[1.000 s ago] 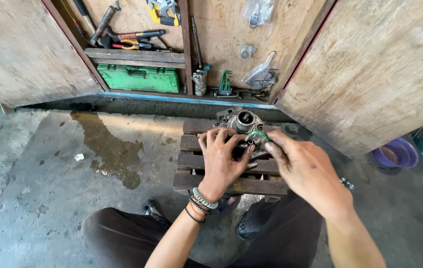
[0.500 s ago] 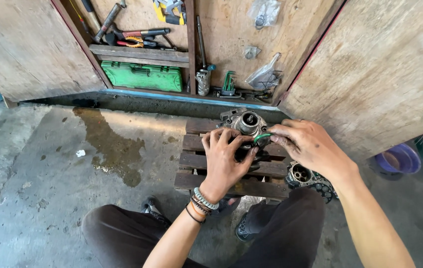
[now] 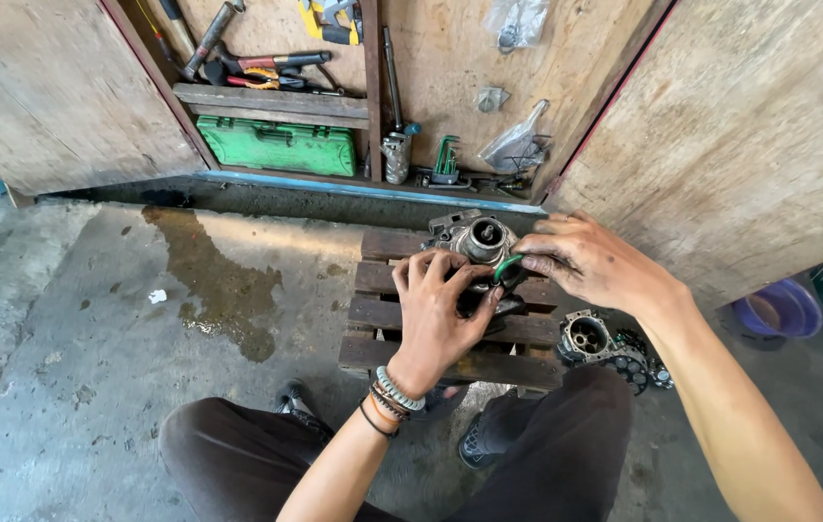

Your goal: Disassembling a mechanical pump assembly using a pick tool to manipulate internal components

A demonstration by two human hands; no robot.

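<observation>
The person sits low on the concrete floor [image 3: 73, 387] with a small wooden pallet [image 3: 382, 314] between the knees, and on the far end of that pallet rests a grey metal engine part [image 3: 477, 239], a cast housing with a round bore facing up. The left hand [image 3: 435, 309] lies spread over the near side of the housing, fingers curled onto its body and pressing it down against the slats. The right hand [image 3: 590, 263] comes in from the right with its fingers pinched shut on a green-handled tool [image 3: 508, 270], whose working end seems to sit against the side of the housing just below the bore; the tip is hidden by the fingers, so what kind of tool it is cannot be told for sure. The step in hand looks like working on a fastener or seal at the side of the housing while the other hand steadies it. The next move likely calls for firm downward pressure from the left hand so the part does not skid on the slats, and a controlled turn or pry from the right. A second, dark mechanical part [image 3: 597, 340] lies on the floor just right of the pallet. Behind, an open wooden cabinet [image 3: 411, 58] holds a green tool case [image 3: 276, 147] and hand tools.
</observation>
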